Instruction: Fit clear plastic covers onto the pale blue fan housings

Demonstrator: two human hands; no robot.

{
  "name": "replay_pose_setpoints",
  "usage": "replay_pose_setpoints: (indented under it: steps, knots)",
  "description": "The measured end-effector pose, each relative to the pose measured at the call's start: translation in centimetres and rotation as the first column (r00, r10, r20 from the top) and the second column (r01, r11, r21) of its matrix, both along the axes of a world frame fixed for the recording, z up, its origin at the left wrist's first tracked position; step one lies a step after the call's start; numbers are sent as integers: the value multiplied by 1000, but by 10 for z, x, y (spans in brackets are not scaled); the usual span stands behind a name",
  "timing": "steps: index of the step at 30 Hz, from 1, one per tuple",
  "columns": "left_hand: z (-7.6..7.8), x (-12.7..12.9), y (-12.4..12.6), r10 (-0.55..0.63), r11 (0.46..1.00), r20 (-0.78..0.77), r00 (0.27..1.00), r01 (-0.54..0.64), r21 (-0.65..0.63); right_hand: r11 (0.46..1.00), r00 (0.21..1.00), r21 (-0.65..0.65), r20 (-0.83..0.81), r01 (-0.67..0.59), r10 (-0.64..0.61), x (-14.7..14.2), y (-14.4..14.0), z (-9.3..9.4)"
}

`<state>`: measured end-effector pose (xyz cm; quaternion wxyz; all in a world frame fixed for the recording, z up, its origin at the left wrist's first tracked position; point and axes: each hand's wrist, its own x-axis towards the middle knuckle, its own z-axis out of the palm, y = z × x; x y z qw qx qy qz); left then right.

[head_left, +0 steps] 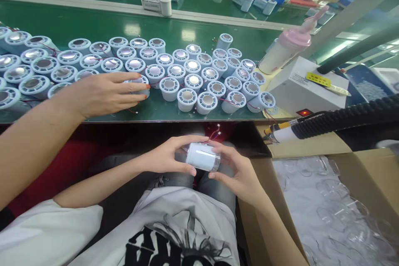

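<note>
Nearby, co-worker's hand (102, 93) among cylinders (187, 77)

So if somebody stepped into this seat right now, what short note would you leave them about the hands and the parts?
Left hand and right hand together hold one white cylinder over the lap, red wires at its top.
A co-worker's hand rests on the cylinders on the green table.
Dozens of white cylinders stand there in rows, metal discs up.
Box of clear plastic covers sits at the right.
Which cylinders are finished cannot be told.
</note>
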<state>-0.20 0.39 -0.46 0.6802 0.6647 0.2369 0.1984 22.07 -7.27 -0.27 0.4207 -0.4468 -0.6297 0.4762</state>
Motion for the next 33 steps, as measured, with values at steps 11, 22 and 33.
replay_pose_setpoints:
  steps: [11,22,33]
  knots:
    - [5,-2,0,-27,969,-22,999,32,245,958,986,-284,-167,-32,-17,0,-2,11]
    - [7,-5,1,-54,938,7,998,49,344,862,914,-502,-379,-72,-144,-7,-4,4]
    - [7,-3,0,-59,930,1,998,55,363,745,905,-664,-357,-71,-232,-13,-7,5]
